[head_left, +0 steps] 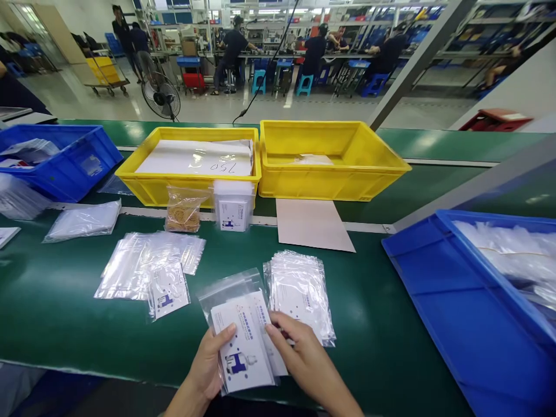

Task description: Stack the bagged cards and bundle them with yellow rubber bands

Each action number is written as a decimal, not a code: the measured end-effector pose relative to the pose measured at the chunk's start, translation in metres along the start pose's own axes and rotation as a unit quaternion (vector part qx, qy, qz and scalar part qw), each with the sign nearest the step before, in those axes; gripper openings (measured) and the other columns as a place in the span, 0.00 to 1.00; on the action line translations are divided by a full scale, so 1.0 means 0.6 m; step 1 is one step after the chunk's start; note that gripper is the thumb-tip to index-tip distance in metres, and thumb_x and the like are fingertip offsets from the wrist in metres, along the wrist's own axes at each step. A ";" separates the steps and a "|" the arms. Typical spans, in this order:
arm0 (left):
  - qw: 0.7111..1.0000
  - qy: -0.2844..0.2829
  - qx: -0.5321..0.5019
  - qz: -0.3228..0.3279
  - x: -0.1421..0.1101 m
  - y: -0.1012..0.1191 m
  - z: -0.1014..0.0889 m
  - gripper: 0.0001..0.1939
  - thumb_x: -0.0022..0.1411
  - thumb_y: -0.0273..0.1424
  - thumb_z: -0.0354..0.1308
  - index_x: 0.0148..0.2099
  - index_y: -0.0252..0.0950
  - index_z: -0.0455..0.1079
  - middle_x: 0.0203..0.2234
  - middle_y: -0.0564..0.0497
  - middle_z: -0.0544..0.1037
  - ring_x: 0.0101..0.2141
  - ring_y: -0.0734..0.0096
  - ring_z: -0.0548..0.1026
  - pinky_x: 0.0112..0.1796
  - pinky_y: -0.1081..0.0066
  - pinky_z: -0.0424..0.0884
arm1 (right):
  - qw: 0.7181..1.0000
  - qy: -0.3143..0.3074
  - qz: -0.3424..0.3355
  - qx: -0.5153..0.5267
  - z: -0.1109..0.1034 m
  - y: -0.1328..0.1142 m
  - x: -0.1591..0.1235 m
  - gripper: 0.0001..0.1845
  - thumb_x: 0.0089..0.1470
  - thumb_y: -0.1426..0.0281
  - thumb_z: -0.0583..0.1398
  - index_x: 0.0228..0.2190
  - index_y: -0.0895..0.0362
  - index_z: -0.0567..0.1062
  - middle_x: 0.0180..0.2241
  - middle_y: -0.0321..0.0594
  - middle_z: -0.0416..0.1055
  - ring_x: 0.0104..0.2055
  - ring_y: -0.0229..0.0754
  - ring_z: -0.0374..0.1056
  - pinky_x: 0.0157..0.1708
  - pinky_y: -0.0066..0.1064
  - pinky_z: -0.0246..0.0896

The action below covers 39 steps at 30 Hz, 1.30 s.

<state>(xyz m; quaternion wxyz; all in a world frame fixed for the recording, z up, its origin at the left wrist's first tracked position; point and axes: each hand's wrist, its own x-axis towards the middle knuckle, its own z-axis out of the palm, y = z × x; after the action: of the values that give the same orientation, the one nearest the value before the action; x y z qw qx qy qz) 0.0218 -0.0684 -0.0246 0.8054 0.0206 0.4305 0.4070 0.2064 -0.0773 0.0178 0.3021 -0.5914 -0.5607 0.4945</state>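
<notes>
My left hand (211, 362) grips a clear zip bag (237, 324) by its left edge, thumb on top of a white printed card (243, 353) inside it. My right hand (299, 356) pinches the right side of the same bag and card, fingers curled. Just to the right lies a stack of filled bags (302, 292) on the green table. A spread of empty clear bags (147, 263) lies to the left, with one filled bag (167, 295) on its near edge.
Two yellow bins (150, 179) (373, 174) stand at the back, one with white sheets. A bag of rubber bands (183, 209) and a card stack (233, 207) lean on it. Blue crates (428, 284) (69, 168) flank the table. A cardboard sheet (313, 226) lies mid-table. People work at far benches.
</notes>
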 end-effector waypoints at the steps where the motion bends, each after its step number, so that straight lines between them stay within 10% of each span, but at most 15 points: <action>1: 1.000 0.001 0.000 0.002 -0.001 0.000 0.000 0.37 0.44 0.30 0.76 0.54 0.25 0.65 0.38 0.35 0.81 0.43 0.42 0.78 0.45 0.53 0.77 | 1.000 -0.010 -0.014 0.005 0.002 -0.003 0.000 0.21 0.62 0.56 0.50 0.27 0.55 0.73 0.26 0.39 0.71 0.29 0.42 0.67 0.29 0.30 0.63; 6: 0.999 0.031 -0.010 0.002 -0.003 0.012 -0.005 0.39 0.41 0.29 0.77 0.54 0.27 0.65 0.36 0.37 0.82 0.41 0.44 0.79 0.43 0.53 0.78 | 0.995 0.070 0.050 0.059 -0.063 0.020 -0.003 0.22 0.60 0.52 0.52 0.25 0.55 0.70 0.24 0.37 0.68 0.26 0.41 0.65 0.25 0.29 0.61; 11: 0.999 0.047 -0.013 0.006 0.001 0.011 -0.001 0.39 0.38 0.29 0.78 0.52 0.27 0.67 0.34 0.39 0.83 0.37 0.46 0.81 0.38 0.57 0.80 | 0.962 0.262 0.069 -0.029 -0.064 0.039 0.001 0.31 0.55 0.49 0.55 0.54 0.54 0.68 0.55 0.49 0.67 0.54 0.55 0.65 0.35 0.35 0.69; 17: 1.000 0.006 0.019 0.005 -0.001 0.002 0.001 0.34 0.44 0.32 0.76 0.52 0.27 0.68 0.35 0.38 0.82 0.38 0.47 0.80 0.40 0.58 0.79 | 0.999 0.003 0.000 0.047 0.006 -0.001 -0.001 0.21 0.61 0.55 0.51 0.31 0.55 0.75 0.27 0.39 0.72 0.29 0.42 0.68 0.29 0.30 0.64; 22: 0.999 0.044 0.010 0.015 -0.007 0.014 -0.012 0.36 0.41 0.30 0.77 0.52 0.29 0.68 0.34 0.42 0.83 0.36 0.51 0.81 0.35 0.62 0.80 | 0.991 0.104 0.046 0.067 -0.068 0.015 -0.001 0.22 0.57 0.50 0.54 0.30 0.56 0.74 0.24 0.38 0.70 0.27 0.43 0.68 0.26 0.30 0.65; 26: 0.999 0.048 -0.002 0.010 -0.006 0.013 -0.015 0.30 0.40 0.30 0.77 0.46 0.29 0.72 0.31 0.44 0.83 0.32 0.54 0.81 0.31 0.66 0.79 | 0.961 0.263 0.079 -0.026 -0.077 0.036 0.005 0.32 0.54 0.49 0.55 0.53 0.55 0.68 0.54 0.51 0.67 0.52 0.55 0.66 0.34 0.35 0.70; 32: 1.000 -0.005 0.013 0.004 -0.003 -0.006 -0.010 0.23 0.47 0.32 0.74 0.45 0.29 0.75 0.35 0.41 0.83 0.37 0.51 0.81 0.39 0.62 0.78 | 0.999 0.005 -0.017 0.038 0.008 -0.004 0.006 0.19 0.61 0.57 0.51 0.37 0.55 0.77 0.34 0.42 0.75 0.35 0.43 0.71 0.34 0.31 0.66; 39: 0.997 0.062 0.004 0.034 -0.008 0.014 -0.024 0.23 0.57 0.28 0.66 0.54 0.30 0.70 0.38 0.41 0.82 0.44 0.48 0.78 0.50 0.53 0.73 | 0.986 0.144 0.038 0.079 -0.080 0.031 0.012 0.22 0.57 0.51 0.54 0.30 0.56 0.75 0.25 0.39 0.72 0.27 0.43 0.69 0.25 0.31 0.64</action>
<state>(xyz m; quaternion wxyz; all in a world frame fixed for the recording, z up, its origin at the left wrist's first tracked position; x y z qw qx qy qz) 0.0045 -0.0706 -0.0272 0.7626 0.0134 0.4804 0.4329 0.2566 -0.0642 0.0150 0.4060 -0.6517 -0.4479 0.4581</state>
